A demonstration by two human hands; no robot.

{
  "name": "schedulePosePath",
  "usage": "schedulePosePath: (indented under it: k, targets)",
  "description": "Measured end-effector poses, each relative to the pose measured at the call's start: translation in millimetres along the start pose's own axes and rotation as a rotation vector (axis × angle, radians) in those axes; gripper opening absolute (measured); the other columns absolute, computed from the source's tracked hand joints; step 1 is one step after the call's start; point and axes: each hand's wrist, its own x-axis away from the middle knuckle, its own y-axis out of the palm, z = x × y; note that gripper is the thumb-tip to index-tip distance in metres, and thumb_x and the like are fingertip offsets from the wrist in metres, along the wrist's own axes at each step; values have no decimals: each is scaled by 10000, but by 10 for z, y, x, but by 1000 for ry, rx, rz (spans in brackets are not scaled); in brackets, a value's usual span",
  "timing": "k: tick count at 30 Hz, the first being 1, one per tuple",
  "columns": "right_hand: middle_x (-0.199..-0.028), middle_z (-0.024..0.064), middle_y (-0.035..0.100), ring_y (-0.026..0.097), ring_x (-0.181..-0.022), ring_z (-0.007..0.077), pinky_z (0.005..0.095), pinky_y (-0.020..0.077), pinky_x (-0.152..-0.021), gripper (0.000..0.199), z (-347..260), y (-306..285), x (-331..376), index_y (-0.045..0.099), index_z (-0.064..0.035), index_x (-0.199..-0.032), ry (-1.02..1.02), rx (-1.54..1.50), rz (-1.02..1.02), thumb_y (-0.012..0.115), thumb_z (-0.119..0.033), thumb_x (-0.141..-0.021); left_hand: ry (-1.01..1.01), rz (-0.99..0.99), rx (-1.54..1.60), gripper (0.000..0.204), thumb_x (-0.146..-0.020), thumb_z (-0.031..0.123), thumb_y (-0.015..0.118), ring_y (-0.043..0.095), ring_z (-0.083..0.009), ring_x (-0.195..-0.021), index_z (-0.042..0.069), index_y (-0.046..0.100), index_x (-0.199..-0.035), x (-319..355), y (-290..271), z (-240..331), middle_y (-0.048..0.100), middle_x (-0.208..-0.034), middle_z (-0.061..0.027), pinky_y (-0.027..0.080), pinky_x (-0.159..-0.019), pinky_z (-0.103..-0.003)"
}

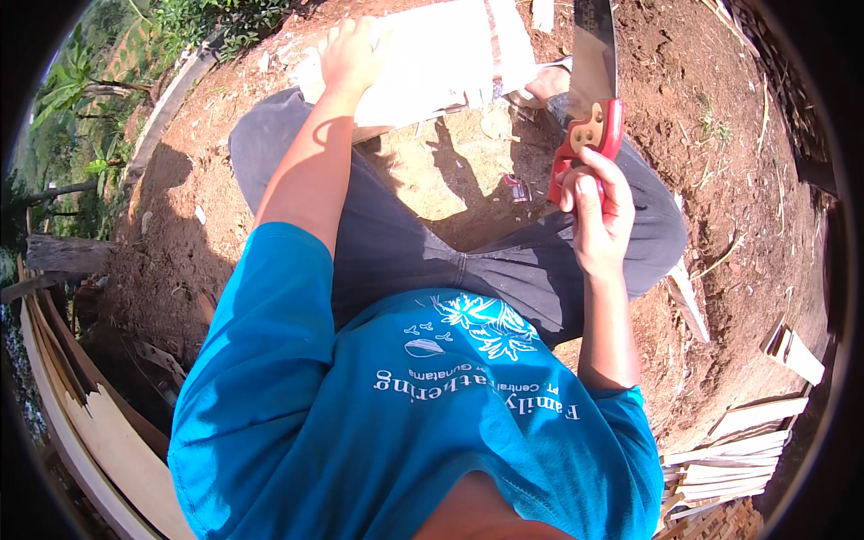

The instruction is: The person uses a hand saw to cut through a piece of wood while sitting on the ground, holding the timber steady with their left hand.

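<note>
My right hand [601, 207] is closed round the red and tan handle of a hand saw [595, 56]. The blade points up and away from me, to the right of a pale, sun-bleached wooden board [432, 67]. On the board's left part, my left hand [349, 56] lies flat with its fingers stretched out. Glare washes out much of the board's surface. A brownish strip crosses the board near its right end. Saw and board appear apart.
My bent legs [396, 211] frame a patch of bare soil, where a small red and white packet [516, 188] lies. Cut wood pieces [733, 463] are stacked at the lower right. Long planks [112, 450] lean at the lower left. A concrete edge [166, 112] borders greenery.
</note>
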Motion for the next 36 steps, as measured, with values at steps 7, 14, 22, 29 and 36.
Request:
schedulePosePath:
  k: [7,14,22,29,36]
  targets:
    - [-872,-18,560,494,-721,72,290,508,-789,472,-457,-853,-571,492,-9,-1489,24,209,243,565,-94,-1030,-73,46,-63,560,-944,545,574,572,-364,-1226,60,666,-1210,11,-64,47,671,-1218,-173,449,-1004,-533]
    - [-814,-23,544,519,-739,77,313,530,-793,420,-128,-1188,-1053,579,-16,-1407,-130,40,359,638,-153,-1015,18,-450,-97,798,-901,627,603,476,-416,-1400,37,539,-1435,-204,-661,428,524,-1485,-230,460,-1066,-540]
    - [-799,-20,503,474,-737,78,312,478,-804,367,-86,-1003,-933,599,-9,-1362,4,-94,284,613,-160,-1027,550,-470,-20,966,-794,690,721,533,-423,-1345,214,401,-1572,-1011,-95,1531,486,-1483,-282,449,-1113,-496]
    - [-794,-31,502,460,-716,74,297,474,-798,339,-115,-1190,-804,624,-36,-1331,12,-128,373,631,-179,-1023,553,-579,-192,1125,-630,793,789,581,-419,-1304,191,454,-1519,-1234,-28,1741,564,-1423,-231,486,-1081,-518]
    - [-716,-14,528,509,-634,99,300,491,-688,275,-349,-1136,-780,632,-28,-1223,-4,-118,596,669,-172,-992,1296,-453,-443,854,-727,792,702,687,-444,-1036,56,673,-1159,-1045,-112,2218,676,-1152,-234,560,-889,-521]
